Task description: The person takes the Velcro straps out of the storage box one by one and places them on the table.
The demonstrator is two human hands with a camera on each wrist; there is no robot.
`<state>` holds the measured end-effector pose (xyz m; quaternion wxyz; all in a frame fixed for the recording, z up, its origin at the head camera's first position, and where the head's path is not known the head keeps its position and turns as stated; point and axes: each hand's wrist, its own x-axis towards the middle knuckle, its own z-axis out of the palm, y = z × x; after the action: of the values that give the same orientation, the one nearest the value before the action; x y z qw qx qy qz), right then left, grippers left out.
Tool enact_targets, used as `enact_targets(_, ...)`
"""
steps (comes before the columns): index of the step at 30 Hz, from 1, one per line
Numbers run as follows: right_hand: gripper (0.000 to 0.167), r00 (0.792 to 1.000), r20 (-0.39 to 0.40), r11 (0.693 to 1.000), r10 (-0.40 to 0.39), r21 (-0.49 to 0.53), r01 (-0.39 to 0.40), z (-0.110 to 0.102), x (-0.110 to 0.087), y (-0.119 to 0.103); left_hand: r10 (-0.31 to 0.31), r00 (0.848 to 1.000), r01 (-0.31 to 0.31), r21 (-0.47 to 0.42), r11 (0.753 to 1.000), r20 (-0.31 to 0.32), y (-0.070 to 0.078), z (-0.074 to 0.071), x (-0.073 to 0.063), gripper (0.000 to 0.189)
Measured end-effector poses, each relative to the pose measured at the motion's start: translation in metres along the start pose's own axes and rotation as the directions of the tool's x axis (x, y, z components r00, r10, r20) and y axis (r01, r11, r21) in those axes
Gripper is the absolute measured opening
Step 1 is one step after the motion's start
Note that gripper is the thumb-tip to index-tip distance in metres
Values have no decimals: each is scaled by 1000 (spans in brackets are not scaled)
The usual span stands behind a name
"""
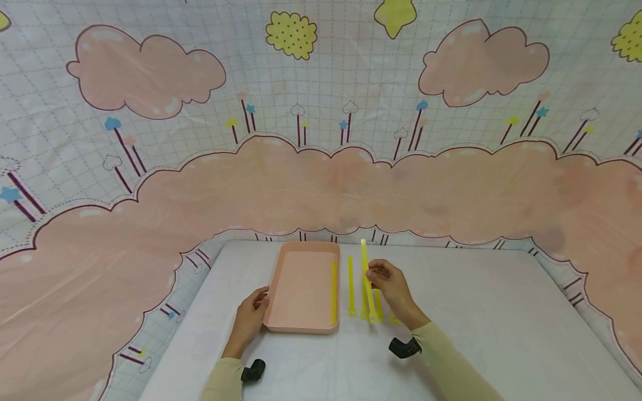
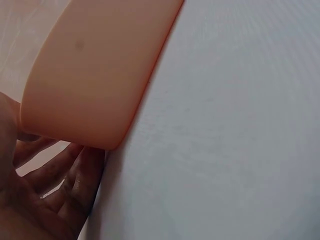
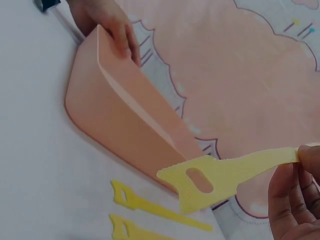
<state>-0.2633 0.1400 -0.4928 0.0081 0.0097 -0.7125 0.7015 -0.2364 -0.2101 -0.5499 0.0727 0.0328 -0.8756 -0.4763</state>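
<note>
A yellow hook-and-loop cable tie (image 1: 364, 257) is pinched between the thumb and fingers of my right hand (image 1: 393, 287). Its wide slotted head (image 3: 227, 172) points away from the fingers in the right wrist view. My left hand (image 1: 251, 317) holds the left side of a shallow pink tray (image 1: 277, 284), fingers against the outer wall (image 2: 80, 85) and thumb near the rim. Inside the tray, one yellow tie (image 1: 333, 292) lies along the right wall. Several more yellow ties (image 1: 351, 287) lie on the table between the tray and my right hand, some partly hidden behind the held one.
A white-covered table (image 1: 491, 312) carries everything. Behind it hangs a patterned cloth (image 1: 321, 189) with pink clouds and candle-like sticks. Both wrists wear a black device, one of them the right wrist device (image 1: 404, 347).
</note>
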Motion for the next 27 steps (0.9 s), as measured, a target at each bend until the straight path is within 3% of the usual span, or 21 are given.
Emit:
enact_targets(13, 28, 994, -96, 997, 47, -56, -53, -37, -4, 9, 11, 1000, -10, -33, 999, 27, 0, -4, 1, 36)
enact_targets(19, 31, 994, -96, 998, 44, -42, -48, -51, -5, 18, 26, 997, -19, -95, 995, 74, -1, -6, 2, 40)
enact_targets(27, 37, 991, -104, 993, 80, -80, -89, -68, -7, 24, 28, 997, -19, -124, 992, 72, -3, -9, 5, 39)
